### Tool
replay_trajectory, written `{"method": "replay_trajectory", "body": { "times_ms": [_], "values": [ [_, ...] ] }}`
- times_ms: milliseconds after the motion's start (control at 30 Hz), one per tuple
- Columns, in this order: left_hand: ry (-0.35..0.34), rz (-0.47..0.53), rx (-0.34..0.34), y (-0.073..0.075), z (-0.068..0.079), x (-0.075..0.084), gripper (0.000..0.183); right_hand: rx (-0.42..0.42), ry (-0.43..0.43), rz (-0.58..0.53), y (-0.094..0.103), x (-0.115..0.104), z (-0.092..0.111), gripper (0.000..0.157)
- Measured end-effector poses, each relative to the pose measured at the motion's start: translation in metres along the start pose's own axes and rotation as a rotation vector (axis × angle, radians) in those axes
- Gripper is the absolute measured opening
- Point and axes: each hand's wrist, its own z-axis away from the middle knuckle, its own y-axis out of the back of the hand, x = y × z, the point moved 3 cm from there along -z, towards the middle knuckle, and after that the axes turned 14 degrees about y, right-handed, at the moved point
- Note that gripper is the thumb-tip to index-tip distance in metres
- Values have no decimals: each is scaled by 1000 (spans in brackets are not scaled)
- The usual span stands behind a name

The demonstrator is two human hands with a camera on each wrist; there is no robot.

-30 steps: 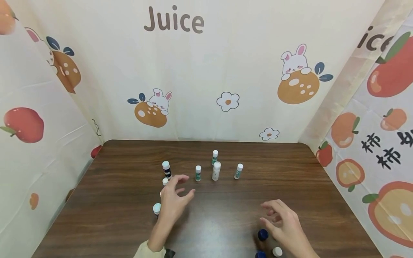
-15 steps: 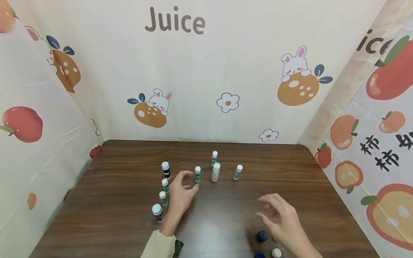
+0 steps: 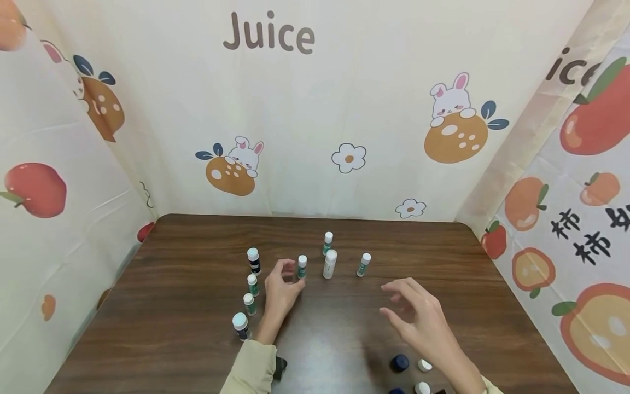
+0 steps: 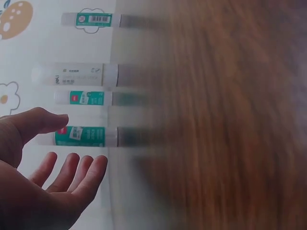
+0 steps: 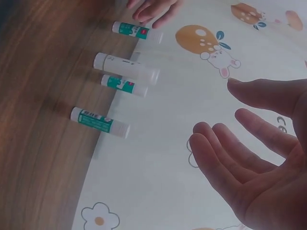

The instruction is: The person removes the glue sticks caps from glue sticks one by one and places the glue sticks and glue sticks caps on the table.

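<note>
A small glue stick with a green label and white cap stands upright on the table. My left hand is right beside it, thumb and fingers spread to either side. In the left wrist view, that green glue stick lies between the thumb and the lower fingers, with a gap below it. To its right stand a taller white glue stick and two more green ones, one behind and one at the right. My right hand hovers over the table, fingers loosely bent, holding nothing.
Along the left runs a column: a dark-labelled stick, two green glue sticks and another dark-labelled one. Dark blue and white-topped pieces stand near front right. A printed curtain closes the back and sides.
My left hand has moved right, away from the left column, to the small green glue stick. My right hand has shifted forward and slightly left, uncovering the pieces at front right.
</note>
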Motion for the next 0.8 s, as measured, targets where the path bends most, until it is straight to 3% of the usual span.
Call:
{"method": "replay_trajectory", "body": {
  "times_ms": [400, 800],
  "values": [
    [26, 5, 44, -14, -8, 1, 30, -19, -30, -62, -14, 4, -15, 45],
    [-51, 42, 42, -9, -3, 6, 21, -42, -56, -92, -21, 8, -25, 45]
  ]
}}
